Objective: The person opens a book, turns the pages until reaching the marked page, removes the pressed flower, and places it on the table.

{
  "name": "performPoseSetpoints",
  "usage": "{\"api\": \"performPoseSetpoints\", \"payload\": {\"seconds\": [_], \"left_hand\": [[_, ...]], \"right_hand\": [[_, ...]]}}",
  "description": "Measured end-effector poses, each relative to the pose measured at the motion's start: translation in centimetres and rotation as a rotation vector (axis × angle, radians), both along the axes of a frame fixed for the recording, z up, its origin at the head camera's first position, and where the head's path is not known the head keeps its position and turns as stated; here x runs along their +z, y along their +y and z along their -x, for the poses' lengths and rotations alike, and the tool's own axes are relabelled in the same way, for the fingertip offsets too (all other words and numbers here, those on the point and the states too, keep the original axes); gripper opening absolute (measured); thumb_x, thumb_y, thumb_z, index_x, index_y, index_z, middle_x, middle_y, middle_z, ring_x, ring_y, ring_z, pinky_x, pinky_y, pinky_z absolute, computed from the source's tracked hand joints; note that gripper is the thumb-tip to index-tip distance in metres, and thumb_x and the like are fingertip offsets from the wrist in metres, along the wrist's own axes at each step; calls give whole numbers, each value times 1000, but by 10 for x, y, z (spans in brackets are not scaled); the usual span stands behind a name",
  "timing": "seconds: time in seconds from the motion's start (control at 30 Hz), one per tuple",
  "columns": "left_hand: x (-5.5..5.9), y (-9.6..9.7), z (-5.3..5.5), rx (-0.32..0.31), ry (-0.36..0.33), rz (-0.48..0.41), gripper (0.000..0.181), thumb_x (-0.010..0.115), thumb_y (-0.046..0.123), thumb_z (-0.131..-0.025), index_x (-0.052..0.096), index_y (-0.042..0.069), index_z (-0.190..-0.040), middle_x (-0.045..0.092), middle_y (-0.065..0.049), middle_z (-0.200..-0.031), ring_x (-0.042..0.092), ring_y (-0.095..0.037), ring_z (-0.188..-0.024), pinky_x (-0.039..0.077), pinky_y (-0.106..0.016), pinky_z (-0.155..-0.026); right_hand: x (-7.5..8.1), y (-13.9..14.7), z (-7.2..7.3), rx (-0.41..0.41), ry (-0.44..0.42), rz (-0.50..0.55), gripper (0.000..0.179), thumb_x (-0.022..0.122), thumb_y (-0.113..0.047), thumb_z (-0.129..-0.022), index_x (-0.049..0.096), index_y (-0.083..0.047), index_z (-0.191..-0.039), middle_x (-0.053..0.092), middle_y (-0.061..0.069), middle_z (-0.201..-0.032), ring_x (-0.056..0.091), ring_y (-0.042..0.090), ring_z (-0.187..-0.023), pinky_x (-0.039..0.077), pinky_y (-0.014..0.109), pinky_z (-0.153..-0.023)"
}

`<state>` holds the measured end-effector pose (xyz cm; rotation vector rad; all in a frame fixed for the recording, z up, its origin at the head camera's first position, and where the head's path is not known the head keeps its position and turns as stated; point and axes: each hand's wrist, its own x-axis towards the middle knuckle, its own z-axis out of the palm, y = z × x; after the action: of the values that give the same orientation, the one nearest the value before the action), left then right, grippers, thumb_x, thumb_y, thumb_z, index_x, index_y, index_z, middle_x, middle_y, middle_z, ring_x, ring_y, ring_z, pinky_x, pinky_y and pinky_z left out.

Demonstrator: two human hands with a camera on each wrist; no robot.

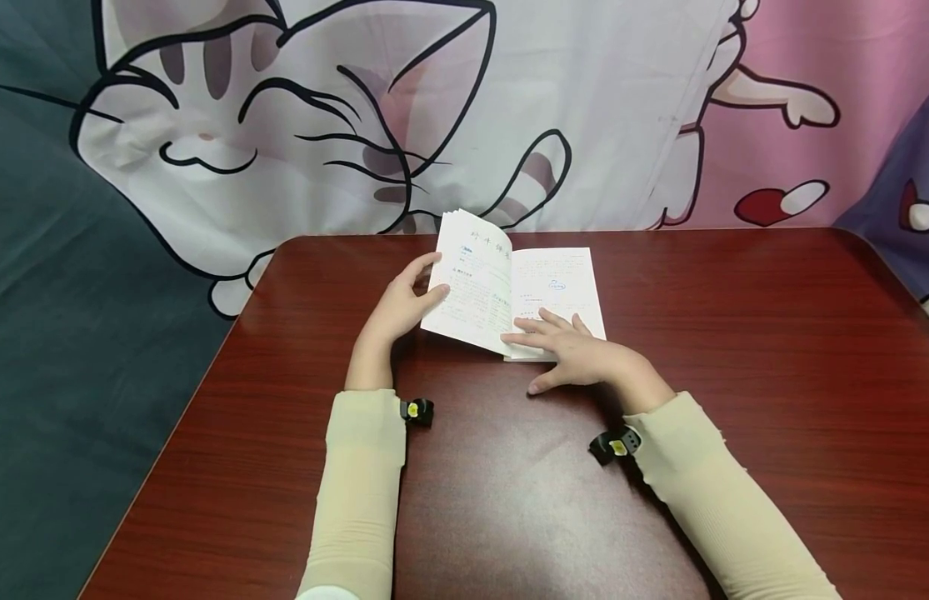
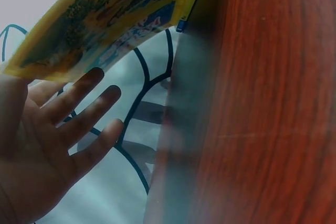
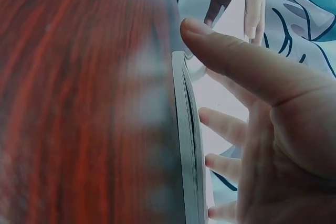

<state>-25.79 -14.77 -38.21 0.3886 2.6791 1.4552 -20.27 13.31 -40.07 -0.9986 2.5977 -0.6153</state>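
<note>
An open book [image 1: 557, 271] with white, printed pages lies near the far edge of the table in the head view. Its left part is raised at a slant, while the right part rests flat. My left hand [image 1: 392, 312] holds the raised left edge, thumb on the page and fingers behind. The left wrist view shows the yellow, illustrated cover [image 2: 84, 30] on the underside, with several fingers spread loosely below it. Fingers of my right hand [image 1: 587, 357] are spread, their tips touching the right page. Seen from the right wrist, the thick page block [image 3: 190, 145] lies beside that hand.
The reddish-brown wooden table [image 1: 749, 350] extends around the book. Behind its far edge hangs a cloth [image 1: 614, 100] printed with cartoon figures. Each wrist carries a small black camera, such as the left camera [image 1: 417, 412]. Both forearms in pale sleeves cross the near side.
</note>
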Motion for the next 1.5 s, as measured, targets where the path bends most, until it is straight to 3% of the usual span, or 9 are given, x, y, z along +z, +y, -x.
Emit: {"api": "performPoseSetpoints", "payload": {"seconds": [0.17, 0.33, 0.77, 1.1, 1.5], "left_hand": [[0, -1, -1, -7, 11, 27, 52, 60, 20, -90, 42, 19, -139, 47, -5, -134, 45, -20, -117, 38, -40, -93], [1, -1, -2, -2, 5, 66, 46, 59, 20, -90, 48, 19, -135, 47, -4, -135, 46, -19, -114, 39, -40, -93], [3, 0, -3, 2, -15, 111, 40, 57, 19, -91, 53, 18, -131, 49, -6, -133, 47, -24, -114, 36, -40, -96], [2, -2, -1, -5, -19, 112, 40, 57, 20, -92, 53, 17, -132, 49, -6, -133, 43, -25, -121, 33, -42, -99], [2, -3, -2, 0, -29, 123, 40, 57, 22, -92, 53, 18, -132, 50, -5, -133, 44, -25, -121, 33, -42, -99]], "right_hand": [[4, 3, 1, -13, -16, 20, 75, 75, -39, -74, 42, -24, -140, 30, 8, -148, 11, 37, -137, 4, 70, -97], [8, 13, 4, -79, -49, 42, 80, 76, -33, -75, 37, -18, -143, 29, 10, -149, 11, 35, -138, 3, 67, -100], [6, 65, 20, -220, -131, 33, 79, 73, -27, -79, 32, -7, -144, 18, 19, -150, 4, 41, -137, 2, 68, -98], [4, 83, 22, -217, -206, 72, 85, 76, -25, -75, 31, -2, -143, 12, 18, -152, -3, 43, -136, -2, 66, -99], [3, 83, 26, -243, -210, 97, 72, 73, -19, -79, 39, -3, -140, 18, 17, -151, 0, 42, -136, 3, 63, -102]]}}
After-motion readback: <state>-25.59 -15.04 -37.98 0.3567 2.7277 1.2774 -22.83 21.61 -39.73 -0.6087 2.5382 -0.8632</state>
